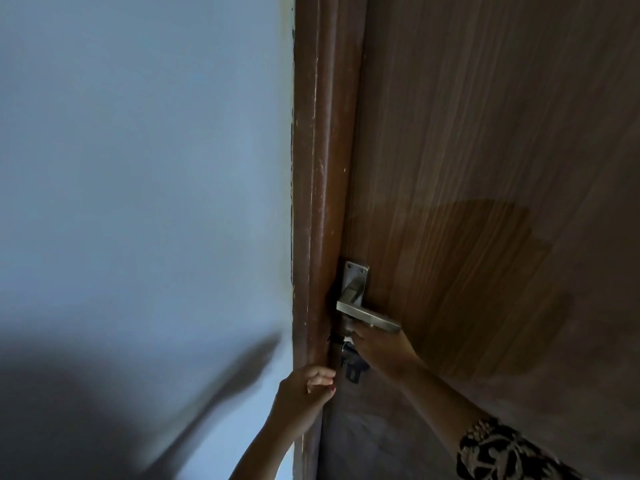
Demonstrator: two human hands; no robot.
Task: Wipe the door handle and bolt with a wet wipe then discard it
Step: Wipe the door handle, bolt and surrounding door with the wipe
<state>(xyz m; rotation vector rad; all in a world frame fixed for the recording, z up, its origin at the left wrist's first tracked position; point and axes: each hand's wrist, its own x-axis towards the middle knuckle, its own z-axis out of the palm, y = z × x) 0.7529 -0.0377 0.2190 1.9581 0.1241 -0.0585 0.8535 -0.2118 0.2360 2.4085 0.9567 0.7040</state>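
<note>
We look up along a brown wooden door (485, 168) and its darker frame (311, 202), with a pale blue wall (138, 150) to the left. The metal door handle (369, 315) sits on its backplate near the door's edge, its lever pointing right and level.

Our right hand (382, 351) reaches up just beneath the lever, fingers pressed toward the spot under the handle. A small patch of white, the wet wipe (348, 336), shows at the fingertips, pinched there against the hardware; most of it is hidden by the hand. The right grip is closed on that wipe. A patterned black and white sleeve (498, 452) covers the right forearm low in the view.

Just below the handle, dark fittings, which we take for the bolt (351, 367), sit at the seam between door and frame; their shape is too dim to read closely.

Our left hand (304, 389) rests against the frame's edge, just beside the bolt, fingers curled loosely inward. We cannot tell whether it grasps anything or only steadies against the wood.

A soft shadow of the arms falls across the wall.
</note>
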